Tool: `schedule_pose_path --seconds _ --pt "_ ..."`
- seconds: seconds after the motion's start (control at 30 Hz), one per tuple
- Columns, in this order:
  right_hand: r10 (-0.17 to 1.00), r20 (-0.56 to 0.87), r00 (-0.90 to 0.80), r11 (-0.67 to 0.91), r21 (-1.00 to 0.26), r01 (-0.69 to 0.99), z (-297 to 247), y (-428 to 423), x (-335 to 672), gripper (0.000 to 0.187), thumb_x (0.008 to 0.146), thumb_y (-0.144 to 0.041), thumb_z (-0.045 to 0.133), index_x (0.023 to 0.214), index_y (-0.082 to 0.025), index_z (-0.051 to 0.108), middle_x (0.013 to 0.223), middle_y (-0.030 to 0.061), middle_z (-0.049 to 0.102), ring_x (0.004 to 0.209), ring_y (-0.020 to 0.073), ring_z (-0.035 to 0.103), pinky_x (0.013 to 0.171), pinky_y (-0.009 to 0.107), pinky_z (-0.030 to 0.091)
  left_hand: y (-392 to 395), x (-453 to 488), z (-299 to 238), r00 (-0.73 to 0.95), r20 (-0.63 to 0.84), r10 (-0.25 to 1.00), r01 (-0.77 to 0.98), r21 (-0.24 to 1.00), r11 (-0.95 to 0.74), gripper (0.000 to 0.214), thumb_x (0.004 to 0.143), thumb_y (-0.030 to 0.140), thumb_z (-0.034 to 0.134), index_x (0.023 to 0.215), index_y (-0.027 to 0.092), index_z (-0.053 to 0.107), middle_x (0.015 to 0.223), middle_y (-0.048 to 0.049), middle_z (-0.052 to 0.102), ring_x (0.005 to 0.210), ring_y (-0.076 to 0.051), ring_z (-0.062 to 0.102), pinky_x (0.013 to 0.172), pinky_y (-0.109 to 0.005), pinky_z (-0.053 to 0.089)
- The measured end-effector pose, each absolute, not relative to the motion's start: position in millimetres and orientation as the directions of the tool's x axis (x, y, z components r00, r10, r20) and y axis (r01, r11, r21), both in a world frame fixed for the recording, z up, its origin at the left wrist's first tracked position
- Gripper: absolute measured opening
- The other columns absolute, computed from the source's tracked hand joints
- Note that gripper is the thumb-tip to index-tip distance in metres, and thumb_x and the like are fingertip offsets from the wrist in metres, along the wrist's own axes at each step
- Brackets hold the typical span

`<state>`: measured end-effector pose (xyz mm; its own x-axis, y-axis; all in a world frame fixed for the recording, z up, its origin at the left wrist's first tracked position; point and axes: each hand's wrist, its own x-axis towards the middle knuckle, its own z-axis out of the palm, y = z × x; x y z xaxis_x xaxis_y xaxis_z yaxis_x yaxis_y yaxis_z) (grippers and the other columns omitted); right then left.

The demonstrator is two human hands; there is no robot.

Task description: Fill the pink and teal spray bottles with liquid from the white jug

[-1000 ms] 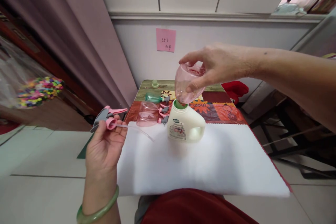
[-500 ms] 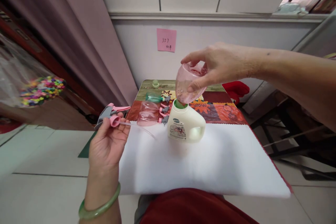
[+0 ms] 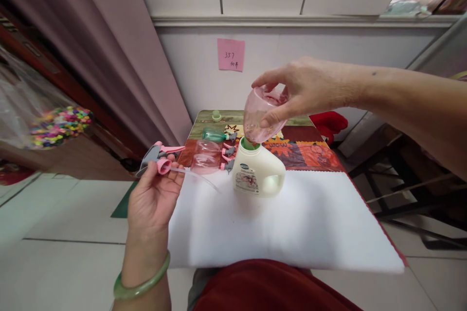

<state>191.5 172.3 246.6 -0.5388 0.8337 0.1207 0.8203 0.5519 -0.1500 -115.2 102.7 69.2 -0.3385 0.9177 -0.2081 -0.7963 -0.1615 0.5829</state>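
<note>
My right hand [image 3: 292, 95] grips a clear pink bottle [image 3: 258, 119] upside down, its neck at the mouth of a cream jug [image 3: 255, 170]. Whether the neck sits inside the mouth or just above it I cannot tell. The jug stands upright, with a handle at its right, a printed label and green at its opening. In my left hand [image 3: 156, 194], palm up beside the table's left edge, is a pink and grey trigger spray head [image 3: 155, 160]. Its thin clear tube points right, towards the jug.
Behind the jug lie clear pink spray bottles [image 3: 205, 158] and a green spray bottle [image 3: 214, 134]. A green cap [image 3: 216, 115] rests near the back edge. White cloth [image 3: 292, 233] covers the table's front. A bag of colourful pieces [image 3: 60, 126] hangs at left.
My left hand has shifted slightly right with the spray head. My right hand still holds the inverted bottle over the jug.
</note>
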Motion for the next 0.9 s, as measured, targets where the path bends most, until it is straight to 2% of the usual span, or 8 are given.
schedule_pose_path --seconds 0.3,0.47,0.53,0.6,0.67,0.73,0.8,0.9 --pt "0.825 0.145 -0.546 0.565 -0.200 0.800 241.5 176.7 194.6 0.062 0.065 -0.067 0.082 0.116 -0.033 0.074 0.114 0.0032 0.078 0.101 0.0350 0.074 0.083 0.046 0.058 103.2 -116.5 67.2 -0.329 -0.238 0.914 -0.804 0.578 -0.139 0.032 0.098 0.016 0.050 0.123 0.013 0.069 0.082 -0.0096 0.076 0.071 -0.015 0.072 0.071 -0.027 0.063" --pt "0.696 0.266 -0.667 0.718 -0.252 0.649 234.6 187.6 217.8 0.060 0.074 -0.063 0.078 0.119 -0.023 0.073 0.109 -0.0004 0.077 0.093 0.0220 0.077 0.081 0.036 0.061 103.2 -116.5 67.6 -0.321 -0.240 0.916 -0.795 0.593 -0.123 0.033 0.101 0.020 0.046 0.124 0.015 0.068 0.084 -0.0096 0.076 0.071 -0.016 0.073 0.072 -0.028 0.064" --pt "0.738 0.294 -0.608 0.675 -0.330 0.660 228.2 180.9 235.3 0.066 0.073 -0.058 0.080 0.125 -0.020 0.070 0.108 0.0004 0.076 0.087 0.0186 0.077 0.079 0.033 0.061 103.1 -116.4 69.5 -0.331 -0.249 0.910 -0.799 0.587 -0.130 0.033 0.103 0.022 0.043 0.124 0.016 0.068 0.083 -0.0083 0.076 0.070 -0.015 0.074 0.073 -0.027 0.064" --pt "0.843 0.327 -0.428 0.538 -0.524 0.660 210.8 166.9 254.2 0.070 0.070 -0.053 0.084 0.129 -0.018 0.067 0.110 0.0037 0.075 0.085 0.0190 0.076 0.075 0.033 0.061 103.3 -116.6 71.2 -0.350 -0.245 0.904 -0.806 0.570 -0.157 0.033 0.104 0.022 0.042 0.124 0.016 0.068 0.084 -0.0073 0.077 0.071 -0.014 0.074 0.074 -0.025 0.064" --pt "0.911 0.331 -0.247 0.412 -0.772 0.485 177.9 148.8 269.0 0.067 0.072 -0.047 0.087 0.129 -0.020 0.064 0.116 0.0072 0.075 0.089 0.0218 0.076 0.074 0.035 0.061 104.3 -116.6 71.9 -0.383 -0.238 0.893 -0.808 0.555 -0.198 0.032 0.105 0.021 0.042 0.124 0.016 0.068 0.086 -0.0073 0.078 0.075 -0.014 0.075 0.077 -0.024 0.063" --pt "0.932 0.326 -0.159 0.353 -0.917 0.188 131.9 128.5 273.5 0.067 0.071 -0.050 0.088 0.127 -0.024 0.064 0.118 0.0104 0.074 0.090 0.0255 0.077 0.072 0.037 0.062 106.0 -115.4 71.4 -0.412 -0.240 0.879 -0.809 0.540 -0.232 0.031 0.104 0.020 0.045 0.125 0.016 0.067 0.088 -0.0076 0.079 0.079 -0.014 0.076 0.081 -0.025 0.063" --pt "0.949 0.286 -0.132 0.287 -0.958 -0.015 81.9 105.7 264.8 0.074 0.067 -0.056 0.089 0.128 -0.026 0.062 0.128 0.0145 0.070 0.095 0.0313 0.077 0.068 0.042 0.066 108.3 -111.8 70.6 -0.417 -0.240 0.877 -0.814 0.528 -0.242 0.029 0.103 0.020 0.049 0.125 0.015 0.067 0.089 -0.0081 0.079 0.082 -0.015 0.077 0.086 -0.027 0.062" --pt "0.941 0.322 -0.101 0.313 -0.945 -0.097 23.0 67.9 236.0 0.081 0.072 -0.049 0.088 0.142 -0.030 0.052 0.140 0.0155 0.062 0.110 0.0358 0.073 0.073 0.048 0.068 111.7 -101.8 71.5 -0.402 -0.225 0.887 -0.817 0.526 -0.237 0.028 0.102 0.020 0.051 0.125 0.015 0.067 0.091 -0.0081 0.079 0.084 -0.015 0.076 0.090 -0.029 0.061"
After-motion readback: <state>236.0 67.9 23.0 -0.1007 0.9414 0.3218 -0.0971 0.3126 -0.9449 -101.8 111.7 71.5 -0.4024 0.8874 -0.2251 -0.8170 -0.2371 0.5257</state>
